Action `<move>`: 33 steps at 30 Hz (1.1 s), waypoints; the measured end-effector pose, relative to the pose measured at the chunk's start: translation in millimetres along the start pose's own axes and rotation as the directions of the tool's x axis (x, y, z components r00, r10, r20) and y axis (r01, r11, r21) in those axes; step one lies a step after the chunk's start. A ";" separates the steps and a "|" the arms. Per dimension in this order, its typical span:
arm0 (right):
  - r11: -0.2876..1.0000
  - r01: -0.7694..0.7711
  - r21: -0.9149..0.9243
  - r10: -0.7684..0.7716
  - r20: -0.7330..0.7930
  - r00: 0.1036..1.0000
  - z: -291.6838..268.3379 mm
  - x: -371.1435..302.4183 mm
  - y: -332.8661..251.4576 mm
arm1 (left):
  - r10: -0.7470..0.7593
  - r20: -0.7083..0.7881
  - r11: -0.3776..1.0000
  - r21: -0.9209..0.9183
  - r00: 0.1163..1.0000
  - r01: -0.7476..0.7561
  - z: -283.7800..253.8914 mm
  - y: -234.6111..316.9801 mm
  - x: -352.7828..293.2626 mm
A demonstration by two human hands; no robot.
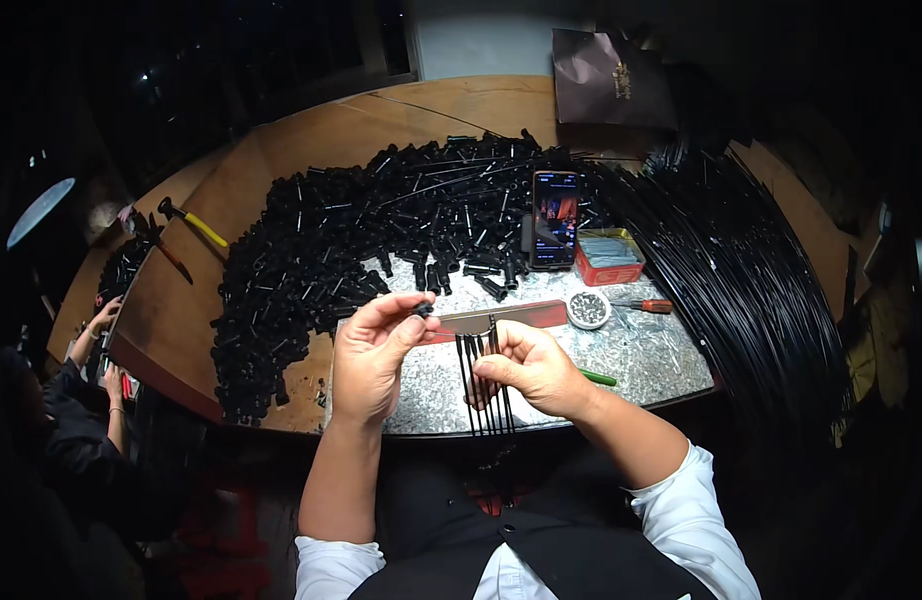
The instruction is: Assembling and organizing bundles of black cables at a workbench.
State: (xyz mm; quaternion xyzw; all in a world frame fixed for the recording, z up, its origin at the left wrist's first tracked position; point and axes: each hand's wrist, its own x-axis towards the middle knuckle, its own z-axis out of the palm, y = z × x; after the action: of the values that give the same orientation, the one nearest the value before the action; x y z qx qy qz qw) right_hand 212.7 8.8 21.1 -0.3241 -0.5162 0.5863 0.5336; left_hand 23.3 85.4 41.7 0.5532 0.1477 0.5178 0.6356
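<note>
Above a silvery work sheet point(651, 365), my left hand point(369, 355) pinches a small black plastic part point(422, 309) between thumb and fingertips. My right hand point(534, 372) is closed around several thin black rods point(473, 390), which hang down side by side past the sheet's front edge. Their upper ends are close to the part in my left hand; whether they touch I cannot tell. Just behind my hands lies a long red-sided bar point(536, 316). A green-handled tool point(597, 378) is partly hidden by my right hand.
A large heap of black plastic parts point(311, 240) covers the left and back. Long black rods point(751, 270) lie at right. Between are a phone point(555, 222), a red box of grey strips point(611, 270), a white cup point(588, 323) and a screwdriver point(653, 305). Another person's hands point(106, 318) work far left.
</note>
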 end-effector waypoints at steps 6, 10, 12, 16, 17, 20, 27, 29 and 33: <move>0.998 -0.009 0.064 0.007 0.035 0.999 -0.2 3.6 0.3 | -0.013 0.029 0.997 -0.072 1.000 0.015 8.4 0.6 -3.7; 0.999 0.010 0.037 -0.012 0.042 0.999 -4.4 5.8 5.5 | 0.024 0.072 1.000 -0.019 0.997 -0.023 11.3 0.8 -4.8; 1.000 0.009 0.016 -0.009 0.026 1.000 -6.2 6.4 7.7 | 0.033 0.074 0.999 0.017 0.997 -0.034 13.5 0.8 -5.3; 1.000 -0.004 0.013 0.003 0.031 1.000 -4.9 7.9 6.0 | 0.056 0.103 0.989 0.133 0.993 -0.069 17.2 5.6 -7.9; 1.000 -0.004 0.004 0.003 0.023 1.000 -5.0 7.9 5.9 | 0.056 0.103 0.989 0.132 0.993 -0.069 18.3 7.1 -8.6; 1.000 0.003 0.020 -0.004 0.029 1.000 -5.6 8.0 6.9 | 0.058 0.148 0.986 0.144 0.987 -0.080 21.3 9.6 -9.6; 0.998 0.001 0.058 -0.005 0.075 0.997 -1.8 7.7 6.1 | 0.068 0.147 0.990 0.115 0.987 -0.085 22.0 8.0 -9.5; 0.999 -0.011 0.053 0.007 0.076 0.997 0.3 7.3 6.0 | 0.053 0.135 0.994 0.088 0.989 -0.066 21.5 6.7 -10.5; 0.999 0.014 0.046 -0.017 0.066 0.998 6.6 4.1 3.4 | 0.073 0.185 0.995 0.057 0.980 -0.085 20.7 4.5 -10.4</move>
State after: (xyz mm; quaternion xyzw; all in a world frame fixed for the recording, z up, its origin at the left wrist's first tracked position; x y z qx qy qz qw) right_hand 204.7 11.3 20.3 -0.2883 -0.5227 0.6042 0.5279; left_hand 32.4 64.8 48.8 0.6241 0.0832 0.4846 0.6073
